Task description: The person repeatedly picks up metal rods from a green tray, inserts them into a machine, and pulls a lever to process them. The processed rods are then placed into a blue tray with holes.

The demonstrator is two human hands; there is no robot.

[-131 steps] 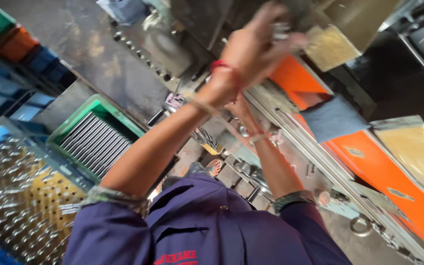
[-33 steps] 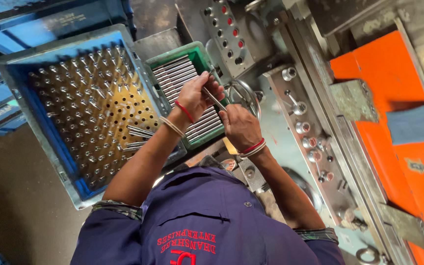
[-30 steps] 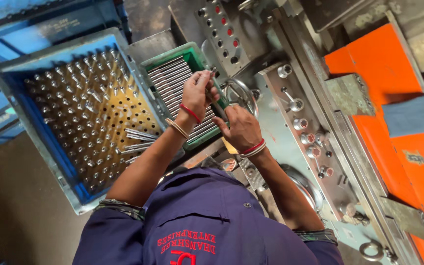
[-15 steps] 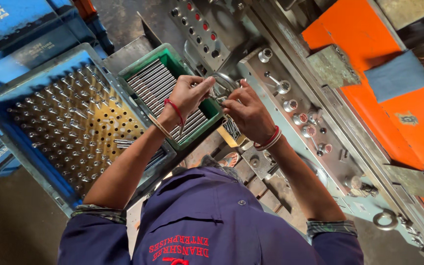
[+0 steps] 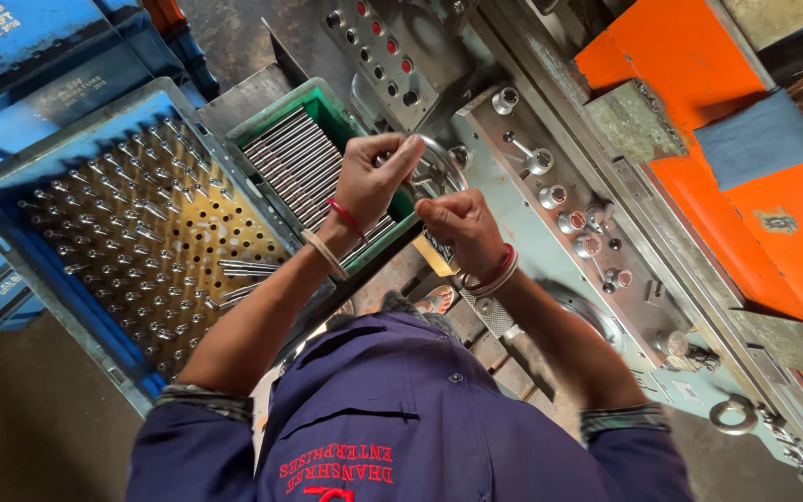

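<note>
Left fingers (image 5: 400,153): curled shut into a loose fist with the tips bunched. I cannot tell from here whether anything thin is pinched inside.
Right fingers (image 5: 431,208): thumb and forefinger pressed together at the tips. Anything held between them is too small to make out.
Left hand (image 5: 369,181): raised with the knuckles toward the head. It is just beside the right hand (image 5: 465,232), which sits at its 4 o'clock, and the two do not quite touch.
Change: a second ago the left hand held a slim rod low over the tray. Both hands have since lifted off the tray and drawn together in front of the machine.
Meaning: picking from the tray looks finished for this piece. The work now appears to be fine handling between the two sets of fingertips.
Handwheel (image 5: 440,165): a round steel ring directly behind the left fingertips, at 2 o'clock from that hand. It is close or touching, but I cannot say which.
Steel rods (image 5: 295,158): a packed row in the green tray (image 5: 262,116), at 9 o'clock from the left hand and partly under its wrist.
Blue crate (image 5: 11,200): further out at 8 o'clock, with upright pins in a yellow perforated plate (image 5: 155,246).
Knob panel (image 5: 564,200): at 3 o'clock from the right hand.
Orange guard (image 5: 690,139): beyond the panel at 2 o'clock, with a blue cloth (image 5: 759,135) lying on it.
</note>
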